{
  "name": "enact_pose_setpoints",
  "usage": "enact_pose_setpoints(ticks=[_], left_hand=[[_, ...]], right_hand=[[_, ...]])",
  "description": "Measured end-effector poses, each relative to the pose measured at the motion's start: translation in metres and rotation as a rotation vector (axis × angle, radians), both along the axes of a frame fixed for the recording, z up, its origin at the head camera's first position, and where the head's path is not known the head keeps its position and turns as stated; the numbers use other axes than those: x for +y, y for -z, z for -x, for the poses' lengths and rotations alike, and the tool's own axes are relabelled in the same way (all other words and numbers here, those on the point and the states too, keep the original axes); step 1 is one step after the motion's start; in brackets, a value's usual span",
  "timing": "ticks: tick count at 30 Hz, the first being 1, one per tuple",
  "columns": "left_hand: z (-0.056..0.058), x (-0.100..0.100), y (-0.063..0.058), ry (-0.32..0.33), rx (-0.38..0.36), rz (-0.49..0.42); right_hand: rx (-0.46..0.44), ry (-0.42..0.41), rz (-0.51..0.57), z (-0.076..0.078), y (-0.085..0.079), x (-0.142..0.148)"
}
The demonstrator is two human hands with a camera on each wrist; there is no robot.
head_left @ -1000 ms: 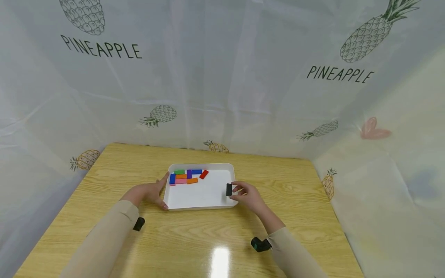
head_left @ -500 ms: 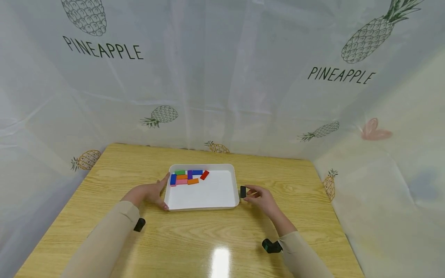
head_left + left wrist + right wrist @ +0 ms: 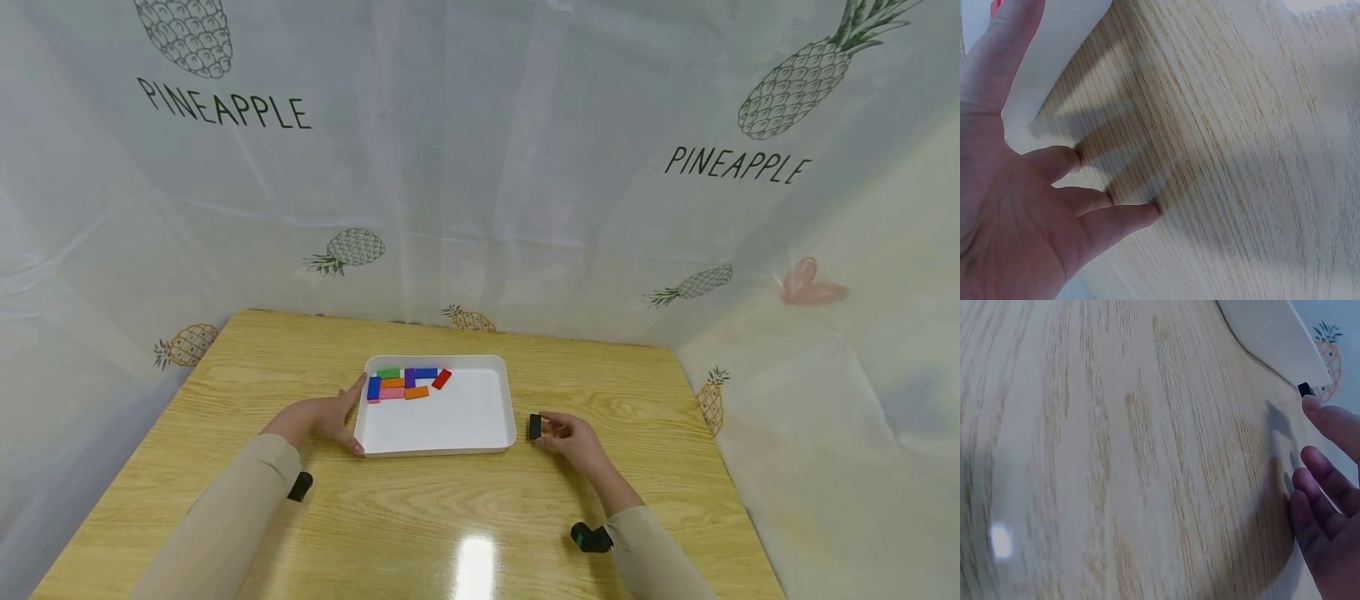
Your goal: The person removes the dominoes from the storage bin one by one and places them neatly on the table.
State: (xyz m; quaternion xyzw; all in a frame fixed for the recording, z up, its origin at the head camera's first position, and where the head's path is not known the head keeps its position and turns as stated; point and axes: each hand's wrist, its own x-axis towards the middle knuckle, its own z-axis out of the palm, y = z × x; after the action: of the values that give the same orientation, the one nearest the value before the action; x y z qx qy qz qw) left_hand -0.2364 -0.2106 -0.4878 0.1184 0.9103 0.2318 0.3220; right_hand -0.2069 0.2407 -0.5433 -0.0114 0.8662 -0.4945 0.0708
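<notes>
Black block (image 3: 535,427): located R of the white tray (image 3: 465,423), near its R wall but apart from it, long axis approx. near–far. The right hand (image 3: 573,442) pinches it btwn thumb and fingertips, seemingly at its near & far ends; this grip prob. leaves the L side unobstructed. In the R wrist view its shadow lies apart from it, i.e. it is likely held above the table (image 3: 420,517). The left hand (image 3: 327,417) grips nothing: digits spread, touching the tray's L side, one toward the far end, one at the near-L corner, presumably to steady it. Coloured blocks (image 3: 392,392) lie packed in the tray's far-L area, prob. using the walls as a reference; the red block (image 3: 442,379) sits angled, just R of the group. Pose: both forearms enter from the near side; R forearm angled far-L, w/ remaining R fingers bent below the pinch; L forearm angled far-R.
</notes>
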Motion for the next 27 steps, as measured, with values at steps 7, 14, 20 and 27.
enact_pose_setpoints(ticks=[7,14,20,27], left_hand=[[0.0,0.0,0.001,-0.002,0.002,0.01],[0.001,0.0,0.002,-0.001,0.007,0.01],[0.0,0.001,0.0,0.005,0.011,0.017],[-0.002,0.0,-0.003,0.013,0.013,-0.003]], right_hand=[[0.02,-0.007,-0.011,-0.001,0.006,0.004],[0.023,-0.012,-0.037,0.002,0.011,0.008],[0.019,-0.016,-0.037,0.005,0.013,0.011],[-0.017,-0.041,-0.005,0.004,0.01,0.01]])
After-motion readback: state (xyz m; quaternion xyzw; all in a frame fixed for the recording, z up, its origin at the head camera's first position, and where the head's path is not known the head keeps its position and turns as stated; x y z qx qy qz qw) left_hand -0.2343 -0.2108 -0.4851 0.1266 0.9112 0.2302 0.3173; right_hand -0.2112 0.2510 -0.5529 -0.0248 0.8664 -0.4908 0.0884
